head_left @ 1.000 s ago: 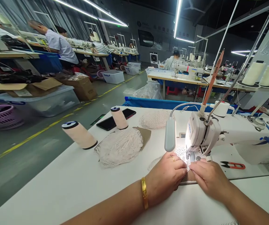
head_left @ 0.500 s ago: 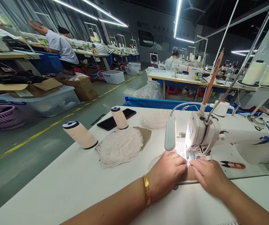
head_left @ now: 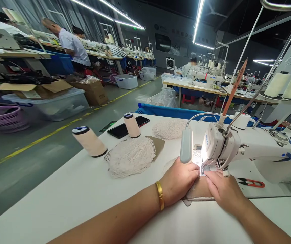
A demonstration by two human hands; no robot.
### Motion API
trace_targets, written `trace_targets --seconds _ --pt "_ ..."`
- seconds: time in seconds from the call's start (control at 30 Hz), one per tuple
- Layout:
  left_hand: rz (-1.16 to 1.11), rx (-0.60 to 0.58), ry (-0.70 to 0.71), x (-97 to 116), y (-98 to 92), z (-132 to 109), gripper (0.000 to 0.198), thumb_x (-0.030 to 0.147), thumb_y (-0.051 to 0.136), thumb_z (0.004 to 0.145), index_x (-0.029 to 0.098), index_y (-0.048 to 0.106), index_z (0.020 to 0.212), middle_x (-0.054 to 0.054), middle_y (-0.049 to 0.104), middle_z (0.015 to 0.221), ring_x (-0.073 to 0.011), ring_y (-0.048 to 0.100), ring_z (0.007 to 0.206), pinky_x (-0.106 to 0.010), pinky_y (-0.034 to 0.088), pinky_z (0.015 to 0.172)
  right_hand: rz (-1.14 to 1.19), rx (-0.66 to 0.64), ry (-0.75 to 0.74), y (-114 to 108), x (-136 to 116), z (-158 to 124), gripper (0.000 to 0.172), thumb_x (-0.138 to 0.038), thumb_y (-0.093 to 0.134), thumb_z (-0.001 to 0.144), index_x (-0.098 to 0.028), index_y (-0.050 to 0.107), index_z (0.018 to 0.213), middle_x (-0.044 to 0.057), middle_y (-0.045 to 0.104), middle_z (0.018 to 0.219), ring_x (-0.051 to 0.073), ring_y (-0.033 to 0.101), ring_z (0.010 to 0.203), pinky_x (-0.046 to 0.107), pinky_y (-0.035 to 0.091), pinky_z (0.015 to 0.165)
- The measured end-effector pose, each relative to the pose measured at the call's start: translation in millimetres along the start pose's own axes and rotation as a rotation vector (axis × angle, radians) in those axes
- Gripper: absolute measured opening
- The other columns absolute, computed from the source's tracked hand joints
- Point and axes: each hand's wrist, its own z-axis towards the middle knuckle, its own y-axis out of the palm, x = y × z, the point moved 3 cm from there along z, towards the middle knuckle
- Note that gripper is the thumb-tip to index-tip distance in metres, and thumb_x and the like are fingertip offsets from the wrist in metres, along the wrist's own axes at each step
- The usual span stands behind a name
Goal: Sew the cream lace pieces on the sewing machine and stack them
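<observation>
At the sewing machine (head_left: 219, 144), my left hand (head_left: 178, 179) has its fingers curled together on white lace fabric (head_left: 197, 156), just left of the presser foot. My right hand (head_left: 225, 188) pinches the near edge of the lace to the right of the foot. A flat brown piece (head_left: 200, 189) lies between and under the hands; how it joins the lace is hidden. The lit lamp (head_left: 186, 145) hangs over my left fingers. Red-handled thread snips (head_left: 252, 182) rest on the machine bed, right of my right hand.
Left on the white table (head_left: 84, 200) are a bundle of pale netting (head_left: 132, 157), another netting piece (head_left: 169, 128), two thread cones (head_left: 89, 141) and a phone (head_left: 127, 127). A pencil (head_left: 235, 89) stands upright on the machine. Co-workers (head_left: 71, 44) sit at machines beyond the aisle.
My left hand has shifted slightly left and up, and more of the brown piece shows between the hands. The view has turned a little. Both hands stay at the presser foot.
</observation>
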Motion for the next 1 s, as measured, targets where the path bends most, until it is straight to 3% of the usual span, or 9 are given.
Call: trace_targets --seconds 0.1,0.2,0.33,0.4,0.5,0.63,0.8,0.9,1.0 --pt "0.003 -0.028 0.001 0 -1.6 -1 0.022 0.015 0.053 0.100 0.022 0.072 0.091 -0.005 0.073 0.095 -0.0224 0.067 0.092 -0.039 0.048 0.095 -0.003 0.001 -0.014 1 1 -1 0.027 -0.019 0.042 0.104 -0.022 0.069 0.107 0.007 0.074 0.084 0.023 0.068 0.074 0.031 0.039 0.061" --pt "0.048 -0.055 -0.097 -1 -9.5 -3 0.015 0.028 0.062 0.100 0.019 0.070 0.090 -0.008 0.073 0.096 -0.0249 0.067 0.092 -0.038 0.050 0.088 0.001 -0.006 -0.040 0 -1 -2 0.027 -0.018 0.041 0.105 -0.022 0.067 0.111 0.005 0.071 0.081 0.023 0.065 0.074 0.031 0.038 0.062" --pt "0.001 -0.118 -0.161 1 -23.8 -4 0.042 0.038 0.058 0.103 0.018 0.059 0.067 -0.002 0.064 0.068 -0.0169 0.056 0.061 -0.033 0.044 0.070 0.083 -0.055 -0.123 -2 -10 -2 0.024 -0.023 0.043 0.108 -0.025 0.066 0.117 0.003 0.069 0.082 0.021 0.058 0.073 0.031 0.037 0.063" --pt "-0.079 -0.091 -0.149 3 -30.1 -4 0.046 0.035 0.052 0.106 0.018 0.055 0.063 0.001 0.057 0.061 -0.0141 0.049 0.055 -0.031 0.041 0.066 0.123 -0.109 -0.160 -2 -16 -2 0.022 -0.028 0.045 0.109 -0.026 0.066 0.110 0.002 0.066 0.081 0.021 0.056 0.072 0.030 0.035 0.063" --pt "-0.087 0.002 -0.130 2 -34.6 -4 0.030 0.027 0.049 0.103 0.019 0.065 0.079 -0.003 0.065 0.078 -0.0173 0.056 0.068 -0.032 0.042 0.068 0.115 -0.173 -0.171 -5 -17 -3 0.023 -0.034 0.047 0.110 -0.025 0.067 0.102 0.002 0.064 0.082 0.020 0.056 0.075 0.030 0.036 0.064" --pt "-0.008 -0.080 -0.086 -1 -23.1 -8 0.020 0.017 0.052 0.097 0.020 0.070 0.088 -0.006 0.066 0.093 -0.0208 0.057 0.080 -0.033 0.043 0.069 -0.050 -0.184 -0.087 -16 6 -4 0.024 -0.022 0.050 0.104 -0.023 0.064 0.085 0.002 0.061 0.077 0.019 0.054 0.070 0.029 0.036 0.064" --pt "-0.020 -0.115 -0.049 8 -8.5 -12 0.024 0.016 0.054 0.097 0.018 0.060 0.074 -0.006 0.062 0.090 -0.0195 0.054 0.078 -0.033 0.042 0.068 -0.256 0.037 0.077 -35 46 -7 0.026 -0.002 0.047 0.089 -0.021 0.063 0.080 0.006 0.059 0.077 0.021 0.053 0.068 0.030 0.032 0.058" --pt "-0.049 -0.094 -0.007 15 -3.1 -12 0.017 0.013 0.052 0.097 0.019 0.067 0.094 -0.006 0.062 0.094 -0.0204 0.053 0.079 -0.034 0.042 0.070 -0.195 0.070 0.035 -36 39 -7 0.026 -0.004 0.047 0.091 -0.021 0.060 0.076 0.007 0.059 0.082 0.022 0.055 0.073 0.031 0.039 0.062" --pt "-0.044 -0.093 0.007 20 3.7 -13 0.034 0.010 0.058 0.091 0.023 0.066 0.122 -0.006 0.063 0.100 -0.0226 0.053 0.083 -0.035 0.042 0.072 -0.060 0.044 -0.082 -35 16 -6 0.024 -0.007 0.048 0.094 -0.022 0.064 0.083 0.007 0.062 0.090 0.023 0.056 0.081 0.033 0.046 0.069"
